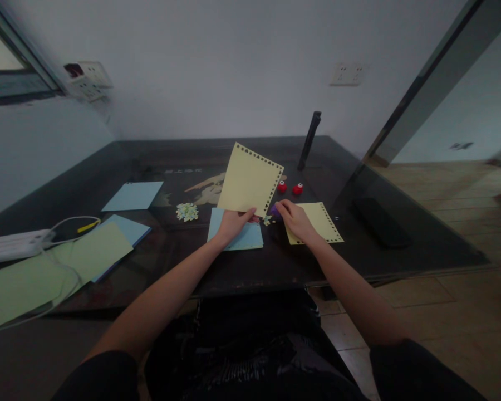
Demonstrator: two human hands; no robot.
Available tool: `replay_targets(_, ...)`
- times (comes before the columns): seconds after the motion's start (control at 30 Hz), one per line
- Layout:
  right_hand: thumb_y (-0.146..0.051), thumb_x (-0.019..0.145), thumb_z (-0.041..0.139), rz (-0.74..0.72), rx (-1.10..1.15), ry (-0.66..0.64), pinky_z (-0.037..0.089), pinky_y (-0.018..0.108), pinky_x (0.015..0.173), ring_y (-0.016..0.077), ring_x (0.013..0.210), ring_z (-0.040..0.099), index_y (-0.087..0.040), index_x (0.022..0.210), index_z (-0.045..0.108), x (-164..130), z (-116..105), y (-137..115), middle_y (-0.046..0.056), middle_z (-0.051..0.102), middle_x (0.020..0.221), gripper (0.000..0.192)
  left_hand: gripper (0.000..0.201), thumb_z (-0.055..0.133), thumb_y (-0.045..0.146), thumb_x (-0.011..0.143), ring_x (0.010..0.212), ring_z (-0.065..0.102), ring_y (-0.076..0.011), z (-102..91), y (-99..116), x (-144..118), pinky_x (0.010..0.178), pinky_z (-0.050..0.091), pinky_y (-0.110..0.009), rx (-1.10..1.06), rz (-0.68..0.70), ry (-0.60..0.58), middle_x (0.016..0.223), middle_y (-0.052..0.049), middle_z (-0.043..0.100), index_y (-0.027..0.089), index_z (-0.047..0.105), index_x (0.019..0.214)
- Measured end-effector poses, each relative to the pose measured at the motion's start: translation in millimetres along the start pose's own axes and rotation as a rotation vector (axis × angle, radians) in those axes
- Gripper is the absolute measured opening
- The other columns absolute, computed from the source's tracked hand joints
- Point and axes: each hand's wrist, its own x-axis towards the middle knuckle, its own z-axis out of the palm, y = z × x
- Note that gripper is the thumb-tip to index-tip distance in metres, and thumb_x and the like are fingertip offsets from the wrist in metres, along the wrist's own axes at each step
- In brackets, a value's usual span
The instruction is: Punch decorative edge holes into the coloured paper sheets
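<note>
My left hand (237,223) grips a pale yellow sheet of paper (250,179) by its lower corner, tilted up off the table. Small shapes are punched along its top and right edges. In my right hand (294,218) is a small purple object (274,211), probably a craft paper punch; my fingers cover much of it. Between the hands lies a little heap of paper cutouts (267,220). Under my left hand rests a light blue paper stack (246,239). Another yellow sheet (323,223) with punched edges lies partly beneath my right hand.
A larger cutout pile (187,211) sits left. Two red punches (289,189) stand behind my right hand, near an upright black object (309,140). A dark phone-like slab (379,223) lies right. Blue sheets (133,196), green sheets (67,259) and a white power strip (14,246) occupy the left.
</note>
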Motion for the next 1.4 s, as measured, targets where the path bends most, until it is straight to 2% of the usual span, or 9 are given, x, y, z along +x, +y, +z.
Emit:
replay_targets(0.37, -0.049, 0.087, 0.044, 0.024, 0.158, 0.055, 0.04, 0.031, 0.067, 0.0193, 0.072, 0.057, -0.018, 0.08, 0.059, 2, 0, 4, 0.004, 0.062, 0.074, 0.035, 0.022, 0.056, 0.026, 0.082, 0.062, 0.067, -0.0173, -0.5, 3, 0, 0.066, 0.054, -0.028, -0.013, -0.016, 0.014, 0.068, -0.009, 0.072, 0.012, 0.067, 0.069)
replay_targets(0.47, -0.048, 0.085, 0.047, 0.063, 0.299, 0.009, 0.043, 0.031, 0.066, 0.018, 0.07, 0.057, -0.018, 0.081, 0.061, 2, 1, 5, 0.004, 0.061, 0.076, 0.033, 0.025, 0.054, 0.025, 0.082, 0.061, 0.066, -0.0176, -2.0, 7, -1, 0.066, 0.054, -0.028, 0.01, -0.025, 0.017, 0.067, -0.008, 0.072, 0.013, 0.066, 0.063)
replay_targets(0.63, -0.045, 0.081, 0.055, 0.174, 0.651, -0.075, 0.044, 0.028, 0.057, 0.012, 0.06, 0.053, -0.022, 0.103, 0.064, -2, -1, -3, 0.002, 0.061, 0.083, 0.033, 0.027, 0.054, 0.029, 0.082, 0.062, 0.066, -0.0184, -4.9, 1, 1, 0.068, 0.053, -0.028, 0.035, -0.001, 0.029, 0.065, -0.008, 0.071, 0.014, 0.066, 0.064)
replay_targets(0.8, -0.04, 0.072, 0.069, 0.191, 0.84, -0.039, 0.046, 0.027, 0.061, 0.0105, 0.063, 0.055, -0.023, 0.098, 0.064, -3, -6, -9, 0.0, 0.06, 0.079, 0.032, 0.025, 0.056, 0.032, 0.08, 0.061, 0.066, -0.0197, -5.8, -8, 4, 0.065, 0.053, -0.029, -0.004, 0.016, 0.018, 0.064, -0.009, 0.071, 0.013, 0.066, 0.069)
replay_targets(0.9, -0.039, 0.069, 0.071, 0.166, 0.789, 0.033, 0.047, 0.028, 0.063, 0.0111, 0.062, 0.056, -0.023, 0.101, 0.062, -1, -15, -11, 0.001, 0.062, 0.082, 0.038, 0.024, 0.057, 0.034, 0.08, 0.061, 0.066, -0.02, -6.3, -9, 5, 0.064, 0.052, -0.029, -0.023, 0.022, 0.025, 0.063, -0.009, 0.07, 0.013, 0.066, 0.072)
replay_targets(1.03, -0.047, 0.075, 0.063, 0.139, 0.683, 0.177, 0.049, 0.03, 0.063, 0.012, 0.062, 0.058, -0.022, 0.11, 0.056, 7, -38, -10, 0.006, 0.066, 0.093, 0.044, 0.027, 0.056, 0.034, 0.08, 0.057, 0.065, -0.019, -7.6, -7, 3, 0.061, 0.05, -0.028, -0.003, 0.021, 0.032, 0.059, -0.008, 0.069, 0.013, 0.066, 0.066)
replay_targets(1.2, -0.053, 0.076, 0.06, 0.09, 0.555, 0.238, 0.051, 0.031, 0.068, 0.0155, 0.072, 0.065, -0.02, 0.103, 0.051, 37, -58, 17, 0.009, 0.066, 0.1, 0.044, 0.033, 0.052, 0.034, 0.082, 0.054, 0.063, -0.0178, -7.7, -2, 1, 0.06, 0.048, -0.027, 0.036, 0.021, 0.013, 0.055, -0.008, 0.067, 0.013, 0.064, 0.059)
replay_targets(1.3, -0.05, 0.077, 0.058, 0.039, 0.324, 0.197, 0.049, 0.032, 0.07, 0.0175, 0.075, 0.064, -0.017, 0.095, 0.055, 62, -53, 43, 0.008, 0.066, 0.092, 0.038, 0.033, 0.053, 0.033, 0.081, 0.054, 0.062, -0.0176, -7.5, 0, 0, 0.06, 0.046, -0.027, 0.058, 0.021, 0.011, 0.054, -0.007, 0.066, 0.014, 0.062, 0.056)
replay_targets(1.4, -0.037, 0.081, 0.057, 0.024, -0.09, 0.115, 0.046, 0.031, 0.07, 0.0176, 0.074, 0.061, -0.015, 0.093, 0.061, 81, -40, 65, 0.007, 0.067, 0.085, 0.026, 0.028, 0.054, 0.03, 0.08, 0.052, 0.061, -0.0168, -8.0, 4, -1, 0.058, 0.045, -0.026, 0.051, 0.021, 0.015, 0.051, -0.004, 0.064, 0.015, 0.061, 0.057)
